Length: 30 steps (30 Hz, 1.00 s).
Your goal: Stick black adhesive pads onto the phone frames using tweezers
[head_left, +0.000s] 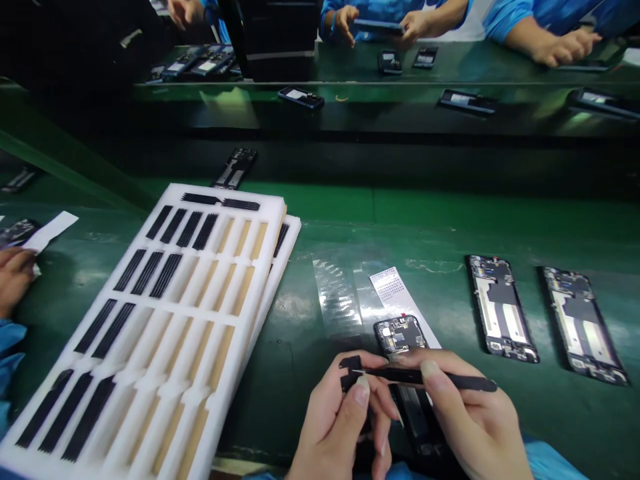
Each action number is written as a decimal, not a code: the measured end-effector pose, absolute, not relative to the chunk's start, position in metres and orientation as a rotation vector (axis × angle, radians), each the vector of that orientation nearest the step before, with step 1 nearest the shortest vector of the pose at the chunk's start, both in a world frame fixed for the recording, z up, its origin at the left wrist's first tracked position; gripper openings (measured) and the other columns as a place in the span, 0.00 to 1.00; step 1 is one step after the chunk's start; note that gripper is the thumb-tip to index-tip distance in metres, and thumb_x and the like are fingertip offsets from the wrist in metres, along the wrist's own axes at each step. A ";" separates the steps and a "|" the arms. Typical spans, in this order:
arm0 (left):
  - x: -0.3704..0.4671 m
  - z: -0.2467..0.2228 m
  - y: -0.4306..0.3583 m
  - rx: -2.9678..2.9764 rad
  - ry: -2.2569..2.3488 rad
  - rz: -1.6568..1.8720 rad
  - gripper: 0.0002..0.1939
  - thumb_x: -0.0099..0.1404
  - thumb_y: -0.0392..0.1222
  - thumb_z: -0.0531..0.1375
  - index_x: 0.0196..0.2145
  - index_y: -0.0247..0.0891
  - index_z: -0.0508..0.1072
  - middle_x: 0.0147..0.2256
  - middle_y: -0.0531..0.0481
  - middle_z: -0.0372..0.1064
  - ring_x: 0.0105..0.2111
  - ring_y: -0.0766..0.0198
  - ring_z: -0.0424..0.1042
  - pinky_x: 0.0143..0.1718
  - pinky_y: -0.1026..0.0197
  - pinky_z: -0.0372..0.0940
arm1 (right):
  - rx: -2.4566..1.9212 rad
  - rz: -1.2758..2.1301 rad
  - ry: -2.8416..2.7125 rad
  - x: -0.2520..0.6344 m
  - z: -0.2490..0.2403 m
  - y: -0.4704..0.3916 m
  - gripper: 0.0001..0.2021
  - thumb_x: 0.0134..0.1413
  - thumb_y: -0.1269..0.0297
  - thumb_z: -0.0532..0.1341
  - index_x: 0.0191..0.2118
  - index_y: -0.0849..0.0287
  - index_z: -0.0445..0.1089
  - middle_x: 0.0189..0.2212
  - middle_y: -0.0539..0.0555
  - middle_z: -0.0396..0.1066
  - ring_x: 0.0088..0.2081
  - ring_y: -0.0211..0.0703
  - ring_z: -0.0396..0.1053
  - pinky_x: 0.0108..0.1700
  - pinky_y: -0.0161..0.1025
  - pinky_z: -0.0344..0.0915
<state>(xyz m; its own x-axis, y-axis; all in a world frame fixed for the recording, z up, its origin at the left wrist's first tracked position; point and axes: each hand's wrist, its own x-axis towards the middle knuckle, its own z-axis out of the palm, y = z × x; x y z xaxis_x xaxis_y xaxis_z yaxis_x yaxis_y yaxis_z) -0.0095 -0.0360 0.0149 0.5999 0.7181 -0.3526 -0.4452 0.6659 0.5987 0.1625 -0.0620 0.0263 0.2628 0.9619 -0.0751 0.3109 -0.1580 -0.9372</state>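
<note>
My left hand (pixel 345 417) is closed on a small black strip (pixel 350 375), pinched between thumb and fingers. Black tweezers (pixel 450 380) are held in my right hand (pixel 470 413), and their tips touch the strip. Beneath both hands lies an opened phone (pixel 401 335), its upper end showing and its middle partly hidden by my fingers. A white sheet with tiny dark marks (pixel 393 288) is partly under this phone, and a clear film (pixel 337 293) lies left of it. The white foam tray (pixel 227 320) at the left holds rows of black strips (pixel 103 413).
Two opened phones (pixel 503 307) (pixel 585 323) lie at the right. Another phone (pixel 237 167) sits behind the tray. Phones also lie on the raised green ledge (pixel 360 110). Other people's hands (pixel 565 50) are across the bench; one hand (pixel 13 280) is at the left edge.
</note>
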 end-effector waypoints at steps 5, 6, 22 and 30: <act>-0.007 0.014 -0.036 0.419 0.654 0.715 0.14 0.73 0.48 0.55 0.51 0.39 0.70 0.34 0.50 0.70 0.20 0.75 0.63 0.19 0.71 0.63 | -1.624 0.878 -1.222 0.162 0.026 -0.061 0.12 0.66 0.59 0.58 0.39 0.50 0.81 0.37 0.53 0.82 0.38 0.47 0.81 0.40 0.34 0.77; -0.006 0.013 -0.036 0.396 0.662 0.713 0.14 0.73 0.48 0.55 0.50 0.38 0.70 0.33 0.49 0.71 0.20 0.75 0.63 0.18 0.72 0.62 | -1.621 0.868 -1.223 0.160 0.026 -0.062 0.11 0.66 0.59 0.59 0.40 0.49 0.81 0.37 0.52 0.82 0.37 0.45 0.81 0.40 0.33 0.77; 0.005 0.013 0.007 1.774 1.219 0.650 0.19 0.72 0.33 0.45 0.56 0.40 0.67 0.41 0.45 0.73 0.30 0.64 0.71 0.30 0.62 0.70 | -1.588 0.983 -0.953 0.248 0.001 0.055 0.21 0.59 0.43 0.62 0.35 0.60 0.74 0.27 0.56 0.80 0.28 0.46 0.79 0.31 0.40 0.77; 0.040 -0.009 0.060 2.853 1.368 -0.034 0.41 0.52 0.17 0.48 0.63 0.33 0.64 0.64 0.40 0.61 0.44 0.51 0.73 0.36 0.52 0.76 | -1.476 1.129 -0.980 0.237 -0.030 0.074 0.21 0.60 0.42 0.61 0.35 0.58 0.72 0.28 0.55 0.80 0.29 0.45 0.78 0.35 0.42 0.78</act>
<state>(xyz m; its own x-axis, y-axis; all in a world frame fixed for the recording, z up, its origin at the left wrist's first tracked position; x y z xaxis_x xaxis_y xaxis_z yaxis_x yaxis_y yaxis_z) 0.0396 0.0596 -0.0086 0.6262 0.7796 -0.0096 0.7791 -0.6262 -0.0299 0.2369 0.0738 -0.0305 0.2372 0.9571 -0.1664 0.0298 -0.1783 -0.9835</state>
